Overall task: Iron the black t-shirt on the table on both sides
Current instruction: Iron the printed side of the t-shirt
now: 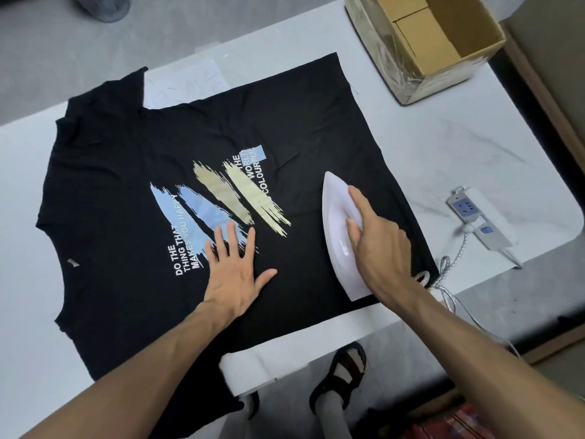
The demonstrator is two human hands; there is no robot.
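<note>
The white bench (443, 147) fills the view, and the black t-shirt (126, 160) lies spread flat across it, print side up, collar to the left and hem to the right, one near sleeve hanging off the near edge; painted streaks of blue and tan with white lettering sit mid-chest. At the far right corner stands an open cardboard box (424, 42), well apart from the shirt; a paper sheet (186, 83) peeks out from under the shirt's far edge. On the right side of the shirt, near the hem, sits the white iron (338, 229), soleplate down on the fabric, nose pointing far; the right hand (380, 242) is on top of it, fingers wrapped tight round the handle. The left hand (234, 274) presses flat on the shirt just left of the iron, fingers spread wide, tips touching the lower end of the blue print, gripping nothing. A power strip (481, 217) lies on the bench to the right of the shirt; the iron's braided cord (443, 280) loops off the near edge beside the hem.
</note>
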